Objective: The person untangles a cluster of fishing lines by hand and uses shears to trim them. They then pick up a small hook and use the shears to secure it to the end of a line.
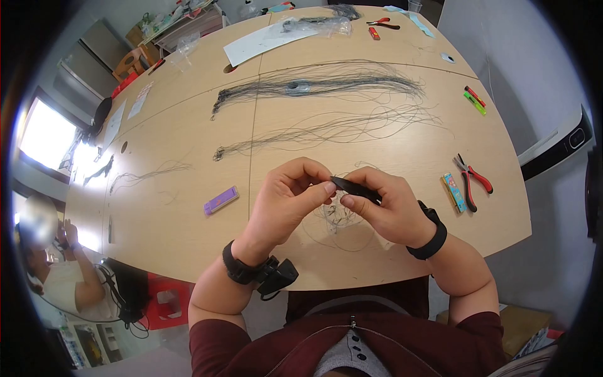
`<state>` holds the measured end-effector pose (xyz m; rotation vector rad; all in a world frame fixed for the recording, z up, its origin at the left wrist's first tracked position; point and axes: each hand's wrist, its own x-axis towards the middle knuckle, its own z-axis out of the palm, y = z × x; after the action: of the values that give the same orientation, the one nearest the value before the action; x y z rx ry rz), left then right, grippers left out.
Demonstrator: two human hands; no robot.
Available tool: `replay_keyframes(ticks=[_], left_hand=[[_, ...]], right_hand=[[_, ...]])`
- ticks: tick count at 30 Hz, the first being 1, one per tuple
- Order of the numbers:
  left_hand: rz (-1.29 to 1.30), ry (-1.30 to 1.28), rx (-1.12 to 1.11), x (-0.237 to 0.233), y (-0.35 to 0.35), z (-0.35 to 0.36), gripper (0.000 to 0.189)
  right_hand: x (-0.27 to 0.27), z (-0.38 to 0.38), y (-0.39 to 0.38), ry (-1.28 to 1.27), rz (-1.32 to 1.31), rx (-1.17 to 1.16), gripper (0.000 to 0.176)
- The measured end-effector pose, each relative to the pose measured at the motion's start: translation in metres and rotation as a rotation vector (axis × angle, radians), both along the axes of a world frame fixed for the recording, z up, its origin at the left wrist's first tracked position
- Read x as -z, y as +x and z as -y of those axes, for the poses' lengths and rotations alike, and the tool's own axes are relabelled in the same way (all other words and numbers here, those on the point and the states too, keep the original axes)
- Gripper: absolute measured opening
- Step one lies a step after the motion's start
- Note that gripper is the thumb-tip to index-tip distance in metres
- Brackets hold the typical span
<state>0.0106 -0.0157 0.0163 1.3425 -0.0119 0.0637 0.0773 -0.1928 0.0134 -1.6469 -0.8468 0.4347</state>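
Note:
My left hand is closed in a pinch at the middle front of the table, seemingly on a thin dark strand whose end is too small to make out. Close beside it, my right hand grips a black pointed tool that looks like tweezers, its tip touching or nearly touching the left fingertips. Below both hands lies a loose tangle of thin strands, partly hidden by the fingers. Farther back, two long bundles stretch across the table: a thinner bundle and a thicker bundle.
Right of my hands lie red-handled pliers and a blue patterned box. A purple box is at left. Lighters, more pliers and plastic bags lie farther off. Another person sits at left.

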Motion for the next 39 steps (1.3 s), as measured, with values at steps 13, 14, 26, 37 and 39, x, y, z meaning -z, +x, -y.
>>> replay_keyframes(ticks=[13,14,26,37,39], left_hand=[[0.011,0.03,-0.04,0.0,-0.001,0.0,0.013],[0.015,0.027,-0.044,0.0,-0.001,0.0,0.013],[0.045,0.052,-0.063,-0.001,0.0,0.003,0.021],[0.08,0.218,-0.04,-0.008,-0.003,0.002,0.019],[0.073,0.208,-0.03,-0.007,-0.003,0.001,0.016]], right_hand=[[0.005,0.001,0.005,0.041,-0.294,-0.106,0.024],[0.003,0.001,0.005,0.044,-0.324,-0.113,0.024],[-0.003,0.004,0.011,0.008,-0.478,-0.198,0.025],[0.001,0.005,0.014,0.077,-0.663,-0.307,0.025],[0.001,0.006,0.014,0.075,-0.683,-0.304,0.025]])
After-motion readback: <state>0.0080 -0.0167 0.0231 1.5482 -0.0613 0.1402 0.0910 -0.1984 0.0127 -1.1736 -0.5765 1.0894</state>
